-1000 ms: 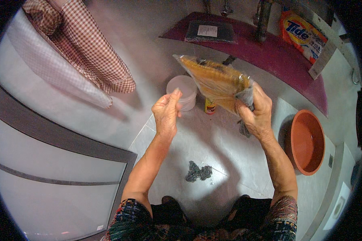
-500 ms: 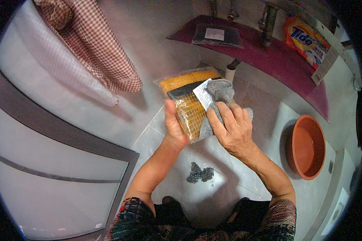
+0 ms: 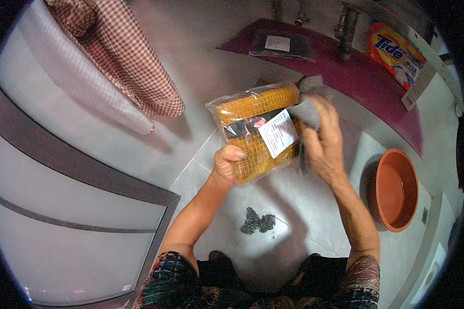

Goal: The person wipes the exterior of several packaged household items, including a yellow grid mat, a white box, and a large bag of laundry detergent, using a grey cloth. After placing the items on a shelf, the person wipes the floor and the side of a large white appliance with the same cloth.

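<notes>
A flat clear-plastic package of yellow mesh cloth (image 3: 257, 109), with a black band and a white label, is held up in front of me. Its lower left edge is gripped by my left hand (image 3: 225, 164), thumb lying across the front. At the package's right edge, my right hand (image 3: 327, 139) is closed on a grey cloth (image 3: 307, 111). The cloth is blurred by motion, and part of it sticks up above the fingers. Whether the cloth touches the plastic here, I cannot tell.
On the tiled floor below lies a dark wet clump (image 3: 258, 221). An orange basin (image 3: 395, 190) stands at right. A purple shelf (image 3: 345, 82) bears a dark wrapped packet (image 3: 281, 46) and a detergent bag (image 3: 392, 51). Checked fabric (image 3: 139, 67) hangs left, above a framed glass panel (image 3: 72, 201).
The grey cloth has moved with my right hand from the front of the package up and right to its edge. More of the label and mesh now shows, and the package has turned to face me.
</notes>
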Motion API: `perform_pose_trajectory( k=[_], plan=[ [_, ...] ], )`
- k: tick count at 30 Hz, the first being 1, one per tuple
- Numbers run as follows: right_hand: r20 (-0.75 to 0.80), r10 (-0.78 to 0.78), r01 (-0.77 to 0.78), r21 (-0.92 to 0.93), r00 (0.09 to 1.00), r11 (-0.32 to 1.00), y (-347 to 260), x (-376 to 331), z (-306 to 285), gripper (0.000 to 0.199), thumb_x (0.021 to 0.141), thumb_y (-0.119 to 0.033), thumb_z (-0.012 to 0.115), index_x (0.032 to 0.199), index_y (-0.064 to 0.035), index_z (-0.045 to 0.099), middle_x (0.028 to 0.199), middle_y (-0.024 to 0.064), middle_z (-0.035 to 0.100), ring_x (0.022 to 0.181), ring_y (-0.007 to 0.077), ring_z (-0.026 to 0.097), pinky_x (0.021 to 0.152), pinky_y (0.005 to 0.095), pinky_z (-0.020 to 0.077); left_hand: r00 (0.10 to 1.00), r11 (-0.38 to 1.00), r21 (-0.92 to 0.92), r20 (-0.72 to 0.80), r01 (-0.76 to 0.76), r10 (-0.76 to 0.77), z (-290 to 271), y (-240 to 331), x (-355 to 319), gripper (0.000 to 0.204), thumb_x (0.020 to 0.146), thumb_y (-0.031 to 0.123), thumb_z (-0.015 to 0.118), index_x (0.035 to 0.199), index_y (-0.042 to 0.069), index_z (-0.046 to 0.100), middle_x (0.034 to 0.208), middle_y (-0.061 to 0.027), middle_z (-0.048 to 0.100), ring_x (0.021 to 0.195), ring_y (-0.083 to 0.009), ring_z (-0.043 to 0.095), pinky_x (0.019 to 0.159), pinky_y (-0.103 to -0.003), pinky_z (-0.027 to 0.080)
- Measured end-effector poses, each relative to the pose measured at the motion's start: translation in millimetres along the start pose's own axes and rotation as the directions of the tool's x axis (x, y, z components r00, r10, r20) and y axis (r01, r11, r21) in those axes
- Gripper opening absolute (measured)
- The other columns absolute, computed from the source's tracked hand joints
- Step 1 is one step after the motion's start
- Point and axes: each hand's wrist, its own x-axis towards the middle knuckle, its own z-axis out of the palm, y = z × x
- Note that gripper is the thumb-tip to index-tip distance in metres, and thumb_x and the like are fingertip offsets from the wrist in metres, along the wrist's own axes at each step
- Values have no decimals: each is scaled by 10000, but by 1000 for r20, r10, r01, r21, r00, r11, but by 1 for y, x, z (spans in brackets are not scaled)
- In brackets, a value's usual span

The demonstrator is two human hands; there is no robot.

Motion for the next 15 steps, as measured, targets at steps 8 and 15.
perform_pose_trajectory(
  k=[8,15],
  plan=[
    [179,-209,236,-141,961,962,-32,-11,24,637,606,10,623,1228,-19,492,1295,185,419,1130,372,402,979,459,328,998,998,1,-8,-65,65,-3,-11,0,730,720,444,639,1281,26,428,1196,-149,542,1089,-285,545,952,-443,440],
    [380,-461,476,59,802,877,-62,-18,34,446,707,-150,590,1145,-71,562,1273,113,482,1061,259,479,879,393,387,991,994,-76,105,-79,86,-15,-20,11,835,726,637,534,1322,70,394,1249,-124,503,1153,-268,498,975,-453,419]
  ],
)
